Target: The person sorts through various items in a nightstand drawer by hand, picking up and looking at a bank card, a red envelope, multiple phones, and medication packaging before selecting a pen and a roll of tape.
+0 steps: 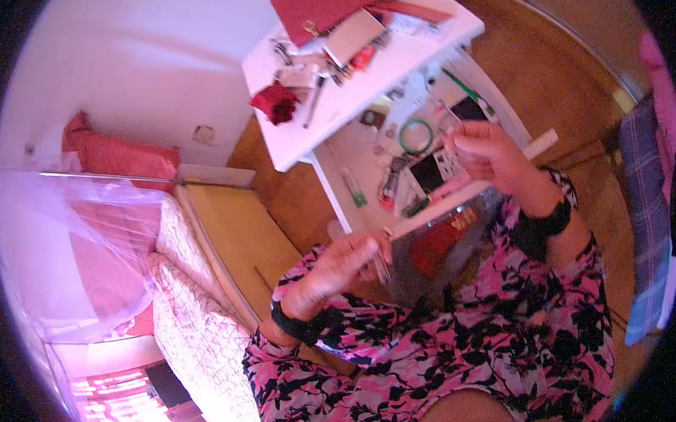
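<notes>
My left hand [342,263] hovers by the near left corner of a pulled-out white drawer [331,185]. Its fingers are closed, and a thin, shiny piece shows at their tips, too blurred to name. Over the drawer's right part is my right hand [492,158], closed in a pinch; what it holds, if anything, cannot be made out. Inside the drawer lie a green ring-shaped roll [416,136], a dark-faced flat device [427,173] and several small items. On my lap, below the drawer front, rests a see-through bag [456,241] with something red in it.
Above the drawer, the white tabletop [372,74] carries a red bag [319,13], a beige box [355,39], a dark red bundle [276,103] and loose small things. A bed [194,280] with a sheer net stands left. Blue cloth [643,222] hangs at the right.
</notes>
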Demonstrator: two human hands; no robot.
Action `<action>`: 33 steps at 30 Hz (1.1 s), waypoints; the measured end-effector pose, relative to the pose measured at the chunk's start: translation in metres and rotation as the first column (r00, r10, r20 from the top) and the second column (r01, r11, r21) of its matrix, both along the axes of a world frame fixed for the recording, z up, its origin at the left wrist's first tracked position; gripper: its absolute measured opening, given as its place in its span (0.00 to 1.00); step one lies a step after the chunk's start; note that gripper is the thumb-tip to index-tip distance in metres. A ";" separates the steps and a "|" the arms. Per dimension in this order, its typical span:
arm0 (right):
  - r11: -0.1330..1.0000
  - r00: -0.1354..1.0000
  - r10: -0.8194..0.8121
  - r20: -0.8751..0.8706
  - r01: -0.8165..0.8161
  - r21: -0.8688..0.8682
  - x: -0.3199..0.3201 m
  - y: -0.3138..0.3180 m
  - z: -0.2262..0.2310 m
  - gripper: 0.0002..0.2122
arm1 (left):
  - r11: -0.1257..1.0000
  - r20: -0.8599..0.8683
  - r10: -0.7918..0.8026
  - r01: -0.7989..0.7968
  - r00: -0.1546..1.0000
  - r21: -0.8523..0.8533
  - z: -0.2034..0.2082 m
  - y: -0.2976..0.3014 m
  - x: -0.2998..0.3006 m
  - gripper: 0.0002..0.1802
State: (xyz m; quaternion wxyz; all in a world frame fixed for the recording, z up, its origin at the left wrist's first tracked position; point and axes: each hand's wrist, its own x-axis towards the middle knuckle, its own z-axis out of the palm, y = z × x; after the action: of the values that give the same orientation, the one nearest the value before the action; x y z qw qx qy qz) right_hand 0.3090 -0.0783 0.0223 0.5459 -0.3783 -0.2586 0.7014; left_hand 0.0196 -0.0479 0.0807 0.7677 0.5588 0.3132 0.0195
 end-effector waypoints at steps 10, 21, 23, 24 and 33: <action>0.993 0.996 0.054 -0.067 -0.047 0.113 0.011 -0.009 -0.006 0.06 | 0.981 -0.382 0.140 -0.180 0.914 -0.072 -0.151 -0.091 -0.006 0.20; 0.997 0.866 -0.083 -0.493 0.075 -0.035 0.020 -0.015 -0.014 0.28 | 0.909 -0.224 -0.023 0.114 0.974 0.400 -0.152 -0.096 -0.020 0.18; 0.997 0.850 -0.077 -0.522 0.051 -0.065 0.002 -0.009 -0.001 0.28 | 0.993 -0.230 -0.004 -0.023 0.973 -0.116 -0.129 -0.092 -0.012 0.20; 0.996 0.821 -0.076 -0.565 0.032 -0.087 -0.001 -0.010 0.006 0.29 | 0.987 -0.177 0.041 -0.067 0.983 -0.145 -0.121 -0.093 -0.010 0.22; 1.000 0.871 0.004 -0.491 -0.017 -0.020 -0.005 -0.003 -0.006 0.25 | 0.906 0.167 0.266 -0.186 0.949 -0.381 -0.081 -0.088 -0.004 0.34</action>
State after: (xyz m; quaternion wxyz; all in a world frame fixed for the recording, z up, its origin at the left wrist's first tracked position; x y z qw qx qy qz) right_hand 0.3038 -0.0809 0.0160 0.5853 -0.1930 -0.1053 0.7805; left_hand 0.0154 -0.1361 -0.0007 0.8788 0.3626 0.2896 0.1113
